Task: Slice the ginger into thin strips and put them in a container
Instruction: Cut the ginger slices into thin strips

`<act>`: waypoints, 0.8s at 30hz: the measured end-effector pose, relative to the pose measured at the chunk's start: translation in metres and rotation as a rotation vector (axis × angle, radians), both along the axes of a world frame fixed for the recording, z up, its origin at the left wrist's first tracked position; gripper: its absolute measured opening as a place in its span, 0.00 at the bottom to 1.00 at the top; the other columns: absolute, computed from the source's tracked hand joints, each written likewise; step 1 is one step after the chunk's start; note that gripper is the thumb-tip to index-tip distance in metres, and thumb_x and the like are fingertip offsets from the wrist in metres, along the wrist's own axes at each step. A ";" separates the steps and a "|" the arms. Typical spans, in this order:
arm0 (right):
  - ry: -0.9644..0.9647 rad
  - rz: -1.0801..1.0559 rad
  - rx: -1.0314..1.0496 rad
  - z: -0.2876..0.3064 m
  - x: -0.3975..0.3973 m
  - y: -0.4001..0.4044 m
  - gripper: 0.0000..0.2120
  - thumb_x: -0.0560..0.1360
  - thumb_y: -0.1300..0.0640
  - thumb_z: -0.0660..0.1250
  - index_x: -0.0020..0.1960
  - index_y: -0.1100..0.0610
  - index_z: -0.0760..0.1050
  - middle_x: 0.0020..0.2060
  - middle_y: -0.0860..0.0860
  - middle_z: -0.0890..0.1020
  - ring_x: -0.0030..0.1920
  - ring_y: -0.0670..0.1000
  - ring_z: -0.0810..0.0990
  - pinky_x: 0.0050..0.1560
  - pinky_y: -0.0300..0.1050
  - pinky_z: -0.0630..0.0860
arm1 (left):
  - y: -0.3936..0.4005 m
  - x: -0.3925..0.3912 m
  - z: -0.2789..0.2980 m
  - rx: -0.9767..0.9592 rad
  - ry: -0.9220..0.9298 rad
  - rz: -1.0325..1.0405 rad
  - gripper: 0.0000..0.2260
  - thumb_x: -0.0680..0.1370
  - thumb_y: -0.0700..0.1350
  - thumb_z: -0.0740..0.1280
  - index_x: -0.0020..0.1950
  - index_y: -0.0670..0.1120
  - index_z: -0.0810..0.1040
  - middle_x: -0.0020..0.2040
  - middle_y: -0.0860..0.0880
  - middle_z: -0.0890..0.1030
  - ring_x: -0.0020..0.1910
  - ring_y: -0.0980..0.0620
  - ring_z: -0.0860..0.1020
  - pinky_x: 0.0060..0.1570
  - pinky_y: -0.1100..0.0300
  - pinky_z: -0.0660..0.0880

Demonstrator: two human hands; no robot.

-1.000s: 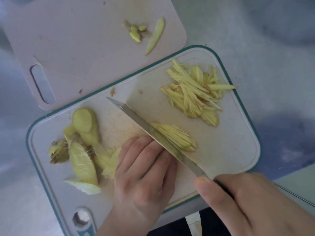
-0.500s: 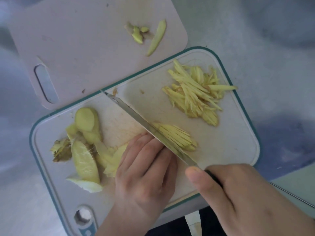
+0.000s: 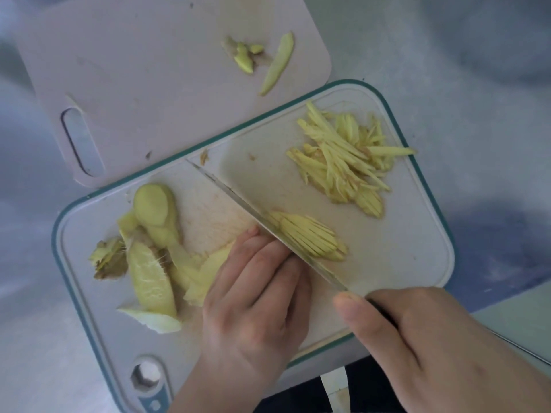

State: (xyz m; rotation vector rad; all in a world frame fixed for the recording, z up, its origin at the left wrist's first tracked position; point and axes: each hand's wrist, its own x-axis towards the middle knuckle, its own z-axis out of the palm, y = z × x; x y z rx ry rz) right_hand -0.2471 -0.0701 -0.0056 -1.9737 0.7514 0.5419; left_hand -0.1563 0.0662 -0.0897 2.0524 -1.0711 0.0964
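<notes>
A white cutting board (image 3: 402, 263) with a teal rim lies in front of me. My left hand (image 3: 256, 293) presses its fingers flat on a stack of ginger slices (image 3: 208, 272), fingertips against the knife blade (image 3: 238, 201). My right hand (image 3: 432, 338) grips the knife handle, thumb along its side. The blade stands on the board, its tip near the far rim. Just right of the blade lies a fan of freshly cut strips (image 3: 310, 236). A bigger pile of ginger strips (image 3: 343, 162) lies at the board's far right corner.
Uncut ginger pieces (image 3: 155, 210), a long slice (image 3: 149, 278) and peel scraps (image 3: 107, 257) lie on the board's left side. A pink cutting board (image 3: 149, 70) behind it carries a few ginger trimmings (image 3: 277, 64). Grey countertop surrounds both boards.
My right hand has moved a little up and toward the board, sliding the knife along its cut line. My left hand stays on the slices.
</notes>
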 end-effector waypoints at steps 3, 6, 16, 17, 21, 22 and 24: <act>0.030 0.138 -0.087 0.004 -0.004 -0.010 0.38 0.71 0.24 0.38 0.26 0.52 0.69 0.25 0.45 0.75 0.34 0.39 0.75 0.31 0.31 0.68 | 0.000 -0.002 0.002 -0.009 -0.018 0.010 0.02 0.73 0.30 0.74 0.40 0.34 0.85 0.44 0.42 0.83 0.45 0.45 0.82 0.50 0.48 0.80; -0.142 0.020 -0.364 -0.006 -0.024 0.009 0.35 0.80 0.33 0.44 0.24 0.50 0.71 0.20 0.46 0.73 0.26 0.40 0.74 0.23 0.33 0.68 | 0.000 -0.003 0.002 0.006 -0.016 0.041 0.03 0.74 0.31 0.73 0.41 0.35 0.85 0.44 0.43 0.82 0.46 0.47 0.80 0.52 0.52 0.79; -0.104 0.025 -0.102 0.001 -0.011 0.005 0.38 0.73 0.25 0.39 0.27 0.52 0.71 0.21 0.45 0.73 0.32 0.41 0.75 0.30 0.34 0.69 | 0.000 -0.005 0.000 -0.010 -0.018 0.048 0.03 0.74 0.31 0.73 0.41 0.34 0.85 0.44 0.43 0.83 0.46 0.45 0.82 0.49 0.48 0.81; -0.167 0.057 -0.235 0.000 -0.017 0.006 0.37 0.78 0.30 0.41 0.24 0.49 0.72 0.19 0.42 0.71 0.30 0.40 0.75 0.28 0.33 0.69 | 0.000 -0.005 0.000 -0.005 -0.031 0.062 0.03 0.74 0.32 0.73 0.40 0.34 0.85 0.43 0.43 0.83 0.46 0.46 0.82 0.49 0.49 0.81; -0.260 0.032 -0.351 -0.004 -0.032 0.012 0.26 0.81 0.36 0.44 0.41 0.44 0.77 0.25 0.43 0.76 0.32 0.41 0.75 0.30 0.33 0.71 | 0.001 -0.004 0.000 0.002 -0.054 0.078 0.07 0.77 0.34 0.71 0.40 0.35 0.85 0.42 0.45 0.82 0.47 0.49 0.80 0.52 0.55 0.79; -0.195 0.004 -0.292 -0.005 -0.030 0.009 0.28 0.79 0.32 0.43 0.40 0.43 0.76 0.26 0.45 0.77 0.32 0.40 0.76 0.31 0.34 0.71 | 0.001 -0.004 0.000 0.003 -0.054 0.076 0.07 0.77 0.34 0.71 0.39 0.36 0.85 0.42 0.45 0.82 0.47 0.49 0.80 0.53 0.56 0.78; -0.039 -0.013 -0.195 -0.005 -0.020 0.007 0.41 0.67 0.21 0.34 0.35 0.48 0.75 0.28 0.45 0.79 0.36 0.41 0.77 0.34 0.35 0.71 | 0.000 -0.004 0.000 -0.005 -0.047 0.060 0.07 0.76 0.33 0.71 0.39 0.36 0.85 0.42 0.45 0.82 0.46 0.48 0.80 0.53 0.57 0.77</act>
